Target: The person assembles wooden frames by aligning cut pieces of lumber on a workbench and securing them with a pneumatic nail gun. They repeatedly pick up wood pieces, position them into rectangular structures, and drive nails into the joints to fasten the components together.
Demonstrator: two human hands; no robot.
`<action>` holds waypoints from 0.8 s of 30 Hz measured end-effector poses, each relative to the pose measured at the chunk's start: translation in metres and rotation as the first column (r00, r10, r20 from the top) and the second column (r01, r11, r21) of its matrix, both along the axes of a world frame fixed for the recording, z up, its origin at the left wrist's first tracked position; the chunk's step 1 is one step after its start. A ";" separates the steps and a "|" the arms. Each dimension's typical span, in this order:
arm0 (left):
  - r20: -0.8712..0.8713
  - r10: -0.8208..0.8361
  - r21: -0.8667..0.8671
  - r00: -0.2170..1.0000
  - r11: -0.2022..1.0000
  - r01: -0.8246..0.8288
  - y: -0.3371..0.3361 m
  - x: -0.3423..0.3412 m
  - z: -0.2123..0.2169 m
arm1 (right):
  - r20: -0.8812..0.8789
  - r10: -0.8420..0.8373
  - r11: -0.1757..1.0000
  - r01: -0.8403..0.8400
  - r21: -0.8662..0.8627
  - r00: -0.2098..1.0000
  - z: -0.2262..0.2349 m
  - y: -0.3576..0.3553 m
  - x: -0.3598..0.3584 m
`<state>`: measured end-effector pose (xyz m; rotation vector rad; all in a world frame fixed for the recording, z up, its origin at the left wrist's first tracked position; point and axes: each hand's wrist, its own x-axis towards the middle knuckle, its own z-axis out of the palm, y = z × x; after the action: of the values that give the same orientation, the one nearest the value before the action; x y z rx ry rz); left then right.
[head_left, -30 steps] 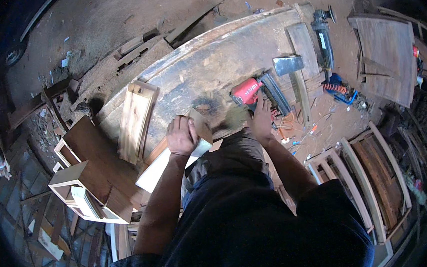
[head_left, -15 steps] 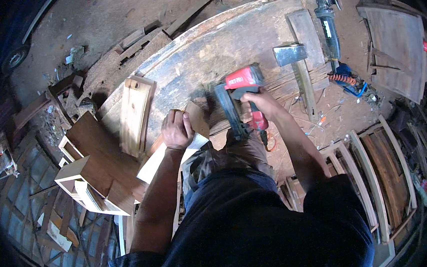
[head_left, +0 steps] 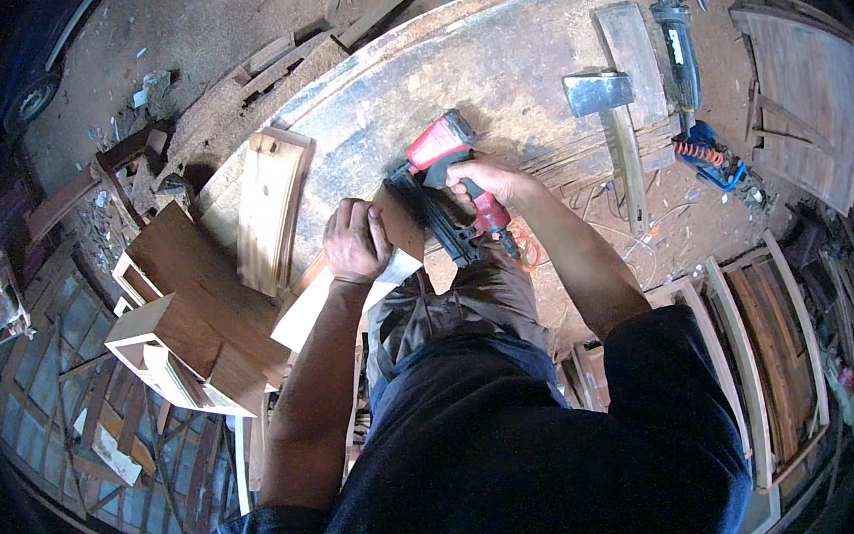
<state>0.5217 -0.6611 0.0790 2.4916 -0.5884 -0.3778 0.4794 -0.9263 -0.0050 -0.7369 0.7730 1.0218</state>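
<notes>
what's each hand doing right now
Left hand: closed, pressing down on the wood piece.
Right hand: closed around the red nail gun handle.

One red and black nail gun (head_left: 446, 190), one grey steel axe (head_left: 608, 117) and one black grinder (head_left: 677, 31) are lying around.
</notes>
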 end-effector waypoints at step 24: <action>0.037 -0.008 0.014 0.999 1.000 0.008 -0.001 -0.001 0.000 | 0.092 0.019 1.000 -0.020 0.013 0.996 -0.005 -0.006 -0.032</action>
<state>0.5205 -0.6618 0.0785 2.5152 -0.6127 -0.3413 0.4469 -0.9322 -0.0099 -0.7757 0.6795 1.0027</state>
